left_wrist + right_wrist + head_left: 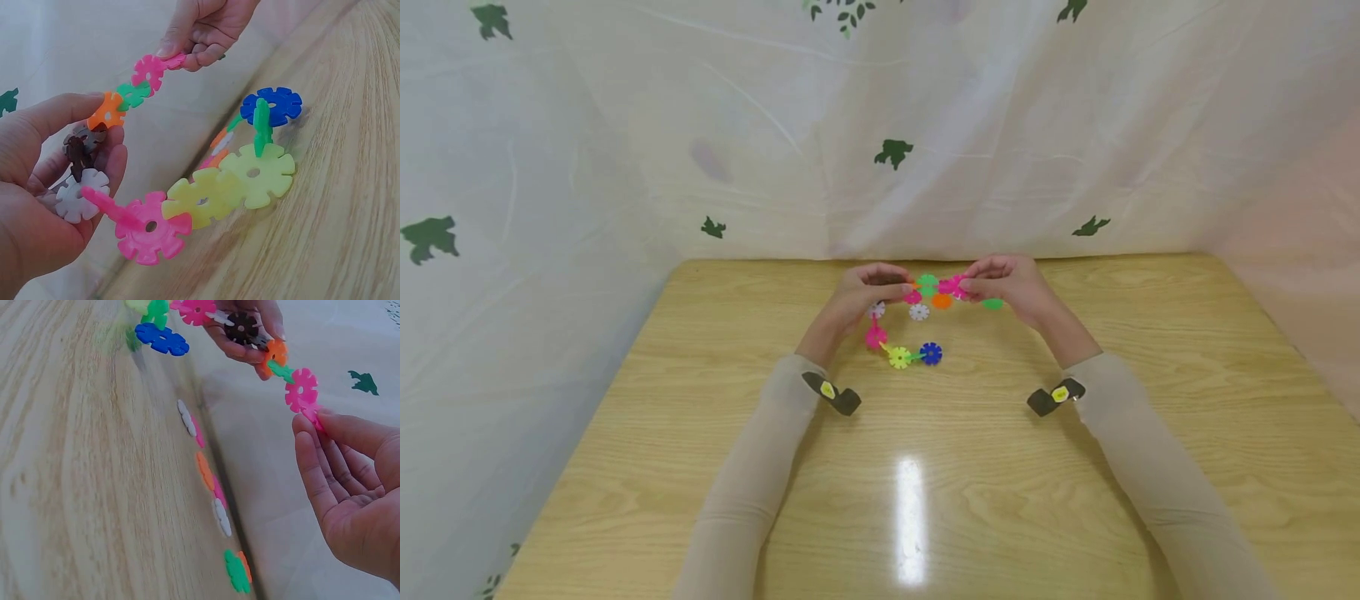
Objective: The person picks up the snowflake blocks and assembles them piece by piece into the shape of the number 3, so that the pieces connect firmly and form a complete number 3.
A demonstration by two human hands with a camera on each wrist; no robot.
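A chain of interlocked plastic snowflake discs hangs between both hands above the table. My left hand (853,298) pinches an orange disc (107,111) of the chain, and dark and white discs (77,195) lie against its palm and fingers. From there the chain curves through a pink disc (153,228) and yellow discs (257,174) to a green disc and a blue disc (931,353) at its free end. Past the orange disc come a green disc (134,95) and a pink disc (301,390). The thumb and forefinger of my right hand (362,487) pinch the pink end disc (314,419).
Loose discs lie near the back edge of the wooden table (970,467), among them a white disc (186,417), an orange disc (205,470) and a green disc (237,572). Behind the table hangs a pale curtain (775,133) with green leaf shapes.
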